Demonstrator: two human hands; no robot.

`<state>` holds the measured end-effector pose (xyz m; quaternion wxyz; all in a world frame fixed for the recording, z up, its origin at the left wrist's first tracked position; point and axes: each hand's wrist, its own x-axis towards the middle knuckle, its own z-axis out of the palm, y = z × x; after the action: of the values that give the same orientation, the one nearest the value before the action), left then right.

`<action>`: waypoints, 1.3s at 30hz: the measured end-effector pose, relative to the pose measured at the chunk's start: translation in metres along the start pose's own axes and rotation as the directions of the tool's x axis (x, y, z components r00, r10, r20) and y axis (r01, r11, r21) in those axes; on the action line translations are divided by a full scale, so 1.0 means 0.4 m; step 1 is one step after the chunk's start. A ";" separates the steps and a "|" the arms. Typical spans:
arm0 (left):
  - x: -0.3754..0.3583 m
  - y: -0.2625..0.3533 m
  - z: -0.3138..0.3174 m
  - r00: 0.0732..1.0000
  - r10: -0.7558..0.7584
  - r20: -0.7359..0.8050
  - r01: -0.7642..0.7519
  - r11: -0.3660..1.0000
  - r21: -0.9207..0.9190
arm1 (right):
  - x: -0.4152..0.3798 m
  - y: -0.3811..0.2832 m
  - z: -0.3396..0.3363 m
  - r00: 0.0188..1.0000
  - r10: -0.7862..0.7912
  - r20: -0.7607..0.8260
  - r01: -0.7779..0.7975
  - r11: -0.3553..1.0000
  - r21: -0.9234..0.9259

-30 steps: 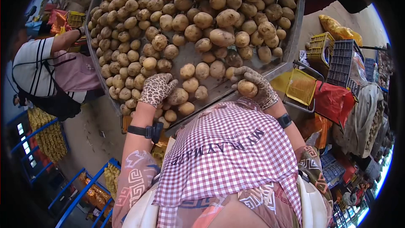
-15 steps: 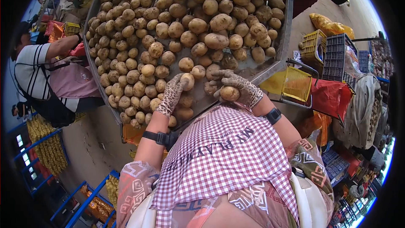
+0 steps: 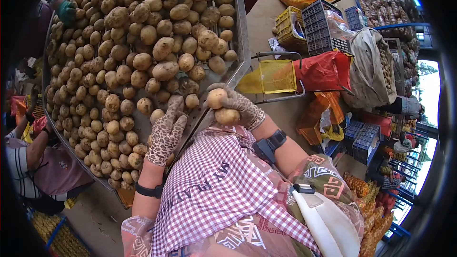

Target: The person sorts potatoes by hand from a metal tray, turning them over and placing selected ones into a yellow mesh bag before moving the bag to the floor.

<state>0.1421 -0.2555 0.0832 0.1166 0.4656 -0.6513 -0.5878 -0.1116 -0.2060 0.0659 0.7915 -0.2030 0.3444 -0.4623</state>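
Observation:
My left hand (image 3: 165, 134), in a leopard-print glove, reaches over the near edge of a metal sorting table (image 3: 242, 43). Its fingers point forward, with a small pale potato (image 3: 157, 115) right beside them. Closed around two potatoes is my right hand (image 3: 243, 108), gloved in the same print, at the table's near right corner. One light potato (image 3: 217, 98) sits at the fingertips, and another potato (image 3: 227, 116) is tucked lower against the palm. Many loose, soil-marked potatoes (image 3: 165, 71) cover the table ahead and to the left.
On the right stand a yellow-mesh metal frame (image 3: 278, 77), a red sack (image 3: 328, 70), a yellow crate (image 3: 289, 26) and a dark crate (image 3: 318, 24). A person in a striped top (image 3: 19, 166) works at the left side. A green-gloved hand (image 3: 65, 12) is at the far left.
The view has swung right. My right hand has moved to the table edge and holds two potatoes where one showed before. My left hand has let go of the potato at its fingertips.

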 end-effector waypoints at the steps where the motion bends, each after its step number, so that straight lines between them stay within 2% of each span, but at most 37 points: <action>1: -0.016 -0.014 -0.015 0.998 0.041 -0.045 -0.032 0.981 0.189 | -0.040 -0.017 -0.034 0.991 -0.103 -0.089 0.114 0.985 0.128; 2: -0.022 -0.036 -0.015 0.997 0.023 -0.068 -0.009 0.981 0.194 | -0.076 -0.042 -0.081 0.973 -0.122 -0.197 0.160 0.969 0.190; 3: -0.034 -0.077 -0.009 0.986 0.138 -0.088 -0.084 0.889 0.451 | -0.107 -0.048 -0.173 0.942 -0.153 -0.298 0.228 0.945 0.235; 4: -0.060 -0.114 -0.011 0.969 0.234 -0.076 -0.120 0.722 0.682 | -0.138 -0.050 -0.281 0.892 -0.092 -0.443 0.255 0.911 0.324; 5: -0.087 -0.125 -0.008 0.979 0.201 -0.023 -0.110 0.622 0.775 | -0.151 -0.074 -0.327 0.838 -0.087 -0.538 0.324 0.873 0.364; 6: -0.109 -0.137 0.002 0.970 0.229 -0.084 -0.084 0.638 0.765 | -0.180 -0.081 -0.436 0.809 -0.010 -0.588 0.300 0.867 0.397; 8: -0.151 -0.181 0.011 0.989 0.089 -0.117 0.042 0.592 0.805 | -0.196 -0.096 -0.549 0.542 0.078 -0.836 0.298 0.913 0.279; 9: -0.176 -0.201 0.014 0.985 0.041 -0.170 0.111 0.601 0.792 | -0.211 -0.084 -0.598 0.478 0.028 -0.878 0.351 0.910 0.219; 10: -0.199 -0.221 0.014 0.976 0.001 -0.216 0.171 0.607 0.776 | -0.215 -0.065 -0.644 0.376 -0.026 -0.926 0.340 0.934 0.112; 11: -0.216 -0.242 0.010 0.951 0.132 -0.281 0.143 0.618 0.773 | -0.228 -0.049 -0.716 0.435 -0.038 -0.900 0.271 0.958 0.090; 12: -0.219 -0.242 -0.009 0.949 0.121 -0.292 0.161 0.610 0.776 | -0.213 -0.084 -0.646 0.407 0.133 -0.904 0.421 0.851 0.315; 13: -0.213 -0.241 -0.031 0.937 -0.121 -0.327 0.325 0.645 0.692 | -0.206 -0.095 -0.607 0.429 0.084 -0.899 0.357 0.899 0.254; 14: -0.211 -0.239 -0.047 0.875 -0.352 -0.334 0.485 0.636 0.601 | -0.198 -0.095 -0.589 0.455 0.033 -0.890 0.298 0.936 0.187; 15: -0.224 -0.240 -0.059 0.874 -0.090 -0.478 0.416 0.647 0.639 | -0.186 -0.091 -0.590 0.460 0.036 -0.887 0.299 0.935 0.193; 17: -0.205 -0.217 -0.105 0.831 0.032 -0.555 0.366 0.719 0.590 | -0.166 -0.107 -0.560 0.737 -0.132 -0.663 0.160 0.987 -0.018; 18: -0.182 -0.218 -0.121 0.798 0.101 -0.595 0.315 0.771 0.554 | -0.148 -0.114 -0.546 0.739 -0.130 -0.661 0.154 0.988 -0.022; 19: -0.150 -0.217 -0.126 0.797 0.100 -0.596 0.314 0.774 0.550 | -0.096 -0.131 -0.421 0.796 -0.179 -0.578 0.071 0.976 -0.205; 20: -0.107 -0.210 -0.122 0.813 0.162 -0.559 0.266 0.751 0.604 | -0.047 -0.138 -0.307 0.849 -0.210 -0.485 0.008 0.923 -0.385; 21: -0.064 -0.198 -0.116 0.827 0.226 -0.515 0.212 0.722 0.658 | -0.008 -0.136 -0.229 0.907 -0.189 -0.377 -0.012 0.882 -0.471; 22: -0.023 -0.176 -0.102 0.828 0.235 -0.509 0.202 0.722 0.662 | 0.027 -0.132 -0.156 0.951 -0.155 -0.268 -0.021 0.832 -0.555; 24: 0.046 -0.130 -0.083 0.918 0.029 -0.396 0.299 0.605 0.738 | 0.087 -0.119 -0.023 0.988 0.003 -0.153 -0.090 0.822 -0.563; 25: 0.079 -0.177 -0.077 0.887 0.109 -0.449 0.309 0.584 0.751 | 0.116 -0.101 0.025 0.990 0.076 -0.120 -0.130 0.822 -0.555; 26: 0.091 -0.204 -0.080 0.890 0.121 -0.440 0.295 0.584 0.756 | 0.139 -0.084 0.065 0.985 0.148 -0.087 -0.171 0.818 -0.549; 27: 0.098 -0.228 -0.094 0.844 0.036 -0.535 0.262 0.843 0.471 | 0.158 -0.062 0.096 0.982 0.183 -0.054 -0.182 0.810 -0.557; 28: 0.107 -0.236 -0.101 0.805 -0.086 -0.587 0.187 0.976 0.113 | 0.177 -0.038 0.114 0.975 0.222 -0.020 -0.194 0.801 -0.567; 29: 0.092 -0.201 -0.105 0.827 -0.349 -0.441 0.061 0.835 -0.548 | 0.194 -0.009 0.125 0.976 0.218 -0.022 -0.192 0.800 -0.568; 30: 0.078 -0.192 -0.100 0.824 -0.352 -0.444 0.060 0.834 -0.549 | 0.210 0.028 0.133 0.964 0.258 -0.071 -0.258 0.828 -0.498; 31: 0.061 -0.188 -0.089 0.887 -0.147 -0.437 0.011 0.954 -0.299 | 0.222 0.059 0.137 0.945 0.307 -0.110 -0.324 0.848 -0.420; 32: 0.043 -0.179 -0.080 0.928 0.048 -0.370 -0.065 0.997 -0.033 | 0.230 0.077 0.141 0.943 0.318 -0.100 -0.330 0.845 -0.421; 33: 0.027 -0.154 -0.074 0.898 0.204 -0.391 -0.124 0.968 0.220 | 0.236 0.092 0.146 0.915 0.399 -0.067 -0.404 0.900 -0.164; 34: 0.026 -0.160 -0.087 0.896 0.202 -0.396 -0.121 0.968 0.221 | 0.247 0.105 0.144 0.887 0.462 -0.016 -0.458 0.883 0.102; 35: 0.031 -0.169 -0.107 0.825 0.309 -0.473 -0.087 0.897 0.434 | 0.262 0.127 0.111 0.864 0.495 0.093 -0.498 0.812 0.305; 36: 0.033 -0.168 -0.128 0.744 0.425 -0.515 -0.023 0.787 0.617 | 0.268 0.134 0.095 0.864 0.496 0.090 -0.498 0.812 0.303; 37: 0.035 -0.167 -0.155 0.771 0.383 -0.509 0.146 0.671 0.727 | 0.273 0.136 0.083 0.878 0.436 0.199 -0.479 0.818 0.319; 38: 0.046 -0.196 -0.174 0.768 0.384 -0.512 0.144 0.676 0.723 | 0.275 0.134 0.078 0.878 0.369 0.303 -0.461 0.821 0.337; 39: 0.059 -0.232 -0.187 0.797 0.299 -0.525 0.273 0.596 0.755 | 0.259 0.086 0.126 0.890 0.443 0.110 -0.456 0.860 0.228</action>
<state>0.2250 -0.3107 0.0137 0.1003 0.6231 -0.7741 -0.0489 -0.0193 -0.2793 0.0411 0.9055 -0.0294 0.3003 -0.2986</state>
